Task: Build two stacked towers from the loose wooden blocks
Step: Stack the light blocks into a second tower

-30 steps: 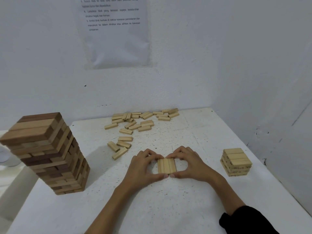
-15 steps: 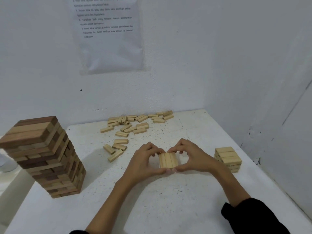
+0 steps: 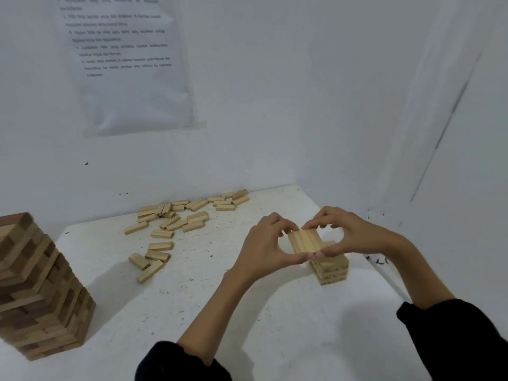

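Left hand [image 3: 264, 251], right hand [image 3: 349, 235] pinch three-block row [image 3: 305, 240] between them, over short stack [image 3: 331, 269].

Bare table [image 3: 137, 312] lies open across the lower centre of the frame. The tall tower [image 3: 41, 292] stands at the left edge. Scattered loose blocks [image 3: 176, 218] crowd the centre, and the side wall [image 3: 439, 188] closes in right of the short stack [image 3: 331, 268].

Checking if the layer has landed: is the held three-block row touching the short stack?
Cannot tell. Head view: the three-block row, pinched by left hand and right hand, overlaps the short stack; thumbs hide where they would meet.
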